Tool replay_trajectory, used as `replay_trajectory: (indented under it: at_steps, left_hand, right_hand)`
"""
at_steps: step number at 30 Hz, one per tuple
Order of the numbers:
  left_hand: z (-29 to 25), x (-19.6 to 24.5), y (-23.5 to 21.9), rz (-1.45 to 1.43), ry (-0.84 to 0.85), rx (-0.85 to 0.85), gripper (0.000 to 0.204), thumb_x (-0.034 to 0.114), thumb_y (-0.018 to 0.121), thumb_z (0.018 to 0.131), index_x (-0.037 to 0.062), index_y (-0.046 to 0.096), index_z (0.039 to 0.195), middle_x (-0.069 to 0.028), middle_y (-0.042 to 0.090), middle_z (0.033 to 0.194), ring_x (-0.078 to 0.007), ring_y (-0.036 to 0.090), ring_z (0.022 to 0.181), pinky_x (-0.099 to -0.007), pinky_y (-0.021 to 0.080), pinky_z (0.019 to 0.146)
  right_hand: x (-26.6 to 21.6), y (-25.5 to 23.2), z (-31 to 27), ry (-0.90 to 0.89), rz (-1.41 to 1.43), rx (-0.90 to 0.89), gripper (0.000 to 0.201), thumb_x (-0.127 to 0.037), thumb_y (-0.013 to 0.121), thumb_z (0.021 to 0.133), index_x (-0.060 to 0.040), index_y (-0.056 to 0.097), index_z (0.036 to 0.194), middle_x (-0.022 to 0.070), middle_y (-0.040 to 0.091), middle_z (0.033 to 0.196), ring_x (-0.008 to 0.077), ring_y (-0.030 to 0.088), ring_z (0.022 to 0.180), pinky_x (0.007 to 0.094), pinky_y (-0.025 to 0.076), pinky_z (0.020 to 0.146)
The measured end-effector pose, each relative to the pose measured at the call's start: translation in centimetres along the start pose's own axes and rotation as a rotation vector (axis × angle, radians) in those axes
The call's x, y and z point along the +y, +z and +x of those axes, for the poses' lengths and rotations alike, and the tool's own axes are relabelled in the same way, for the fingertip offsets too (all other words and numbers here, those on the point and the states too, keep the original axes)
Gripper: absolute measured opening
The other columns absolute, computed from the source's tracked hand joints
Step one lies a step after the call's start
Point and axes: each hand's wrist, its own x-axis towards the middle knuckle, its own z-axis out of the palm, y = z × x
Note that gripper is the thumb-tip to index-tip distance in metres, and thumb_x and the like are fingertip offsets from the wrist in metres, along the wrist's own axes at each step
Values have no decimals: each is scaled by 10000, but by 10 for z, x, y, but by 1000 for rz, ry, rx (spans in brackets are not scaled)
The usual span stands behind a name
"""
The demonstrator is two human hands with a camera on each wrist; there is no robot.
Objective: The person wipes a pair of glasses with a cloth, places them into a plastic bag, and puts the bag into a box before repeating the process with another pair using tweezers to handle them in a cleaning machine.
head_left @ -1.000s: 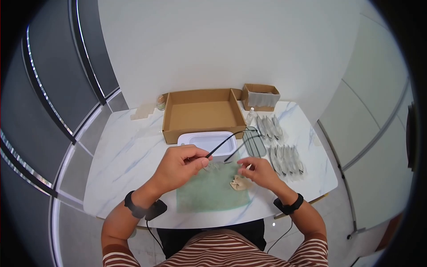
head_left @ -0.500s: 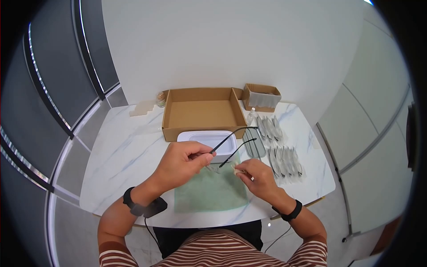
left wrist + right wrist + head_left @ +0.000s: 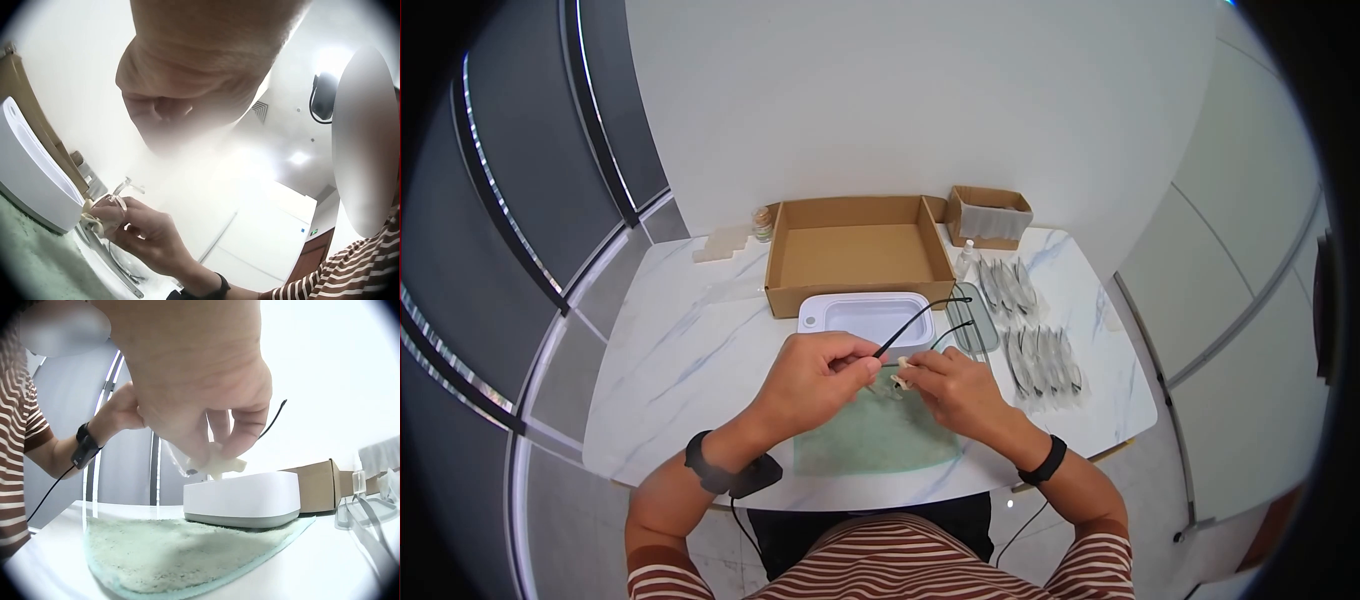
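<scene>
My left hand [image 3: 815,382] grips a pair of glasses [image 3: 912,330] near one hinge, over the green towel [image 3: 870,445]. Their dark temples point away from me, while the clear front hangs low between the hands. In my right hand [image 3: 965,392] a small beige cloth [image 3: 215,464] is pinched between thumb and fingers. The cloth lies against the clear front of the glasses in the left wrist view, where part of the frame [image 3: 128,185] shows above the fingers. My left fingertips are blurred and partly hidden there.
Behind the towel stands a white basin [image 3: 810,322], with an open cardboard box [image 3: 855,302] beyond it. To the right are a grey-green tray [image 3: 988,335], a small bottle [image 3: 966,258], bagged glasses [image 3: 1042,362] in two rows and a smaller carton [image 3: 998,243].
My right hand picked the beige cloth up off the towel and brought it left to the front of the glasses. The left hand keeps its hold, and the glasses have tilted slightly.
</scene>
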Motion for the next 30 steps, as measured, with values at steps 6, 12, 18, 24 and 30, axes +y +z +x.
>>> replay_trajectory:
  at_steps: [6, 12, 18, 24, 30]
  left_hand:
    - [-3, 4, -1, 4, -44, -22, 212, 115, 646, 974, -31, 742, 1095, -24, 697, 814, -58, 609, 683, -228, 528, 633]
    - [-6, 3, -2, 11, -51, -26, 216, 121, 651, 972, -32, 742, 1095, -25, 694, 815, -58, 607, 689, -231, 532, 641]
    - [-7, -2, 0, 13, -36, -6, 223, 134, 665, 973, -38, 739, 1095, -22, 690, 818, -61, 601, 690, -234, 533, 651]
    - [-4, -16, 9, 3, 43, 62, 220, 115, 676, 967, -39, 713, 1119, -15, 685, 843, -48, 585, 706, -221, 517, 658]
    - [1, -25, 23, -24, 81, 87, 196, 56, 698, 942, -29, 626, 1103, 7, 648, 886, -22, 568, 747, -191, 491, 686]
  right_hand:
    - [17, 0, -2, 83, -135, -8, 275, -38, 699, 763, -124, 741, 1021, 1, 692, 1004, 253, 630, 809, 365, 551, 631]
    - [26, -24, 1, 188, -178, 111, 225, -32, 713, 785, -108, 742, 996, 25, 692, 955, 272, 632, 797, 371, 543, 647]
    - [50, -37, -2, 311, 18, 366, 243, -31, 715, 847, -76, 743, 1084, 65, 720, 997, 239, 661, 802, 346, 536, 663]
    - [27, -63, -3, 774, 915, 623, 242, -120, 691, 945, -7, 641, 1153, 27, 692, 919, 57, 578, 712, 217, 478, 567]
    - [-14, -44, -13, 810, 1369, 350, 283, -155, 718, 948, -18, 613, 1172, 46, 723, 959, 112, 684, 805, 244, 555, 615]
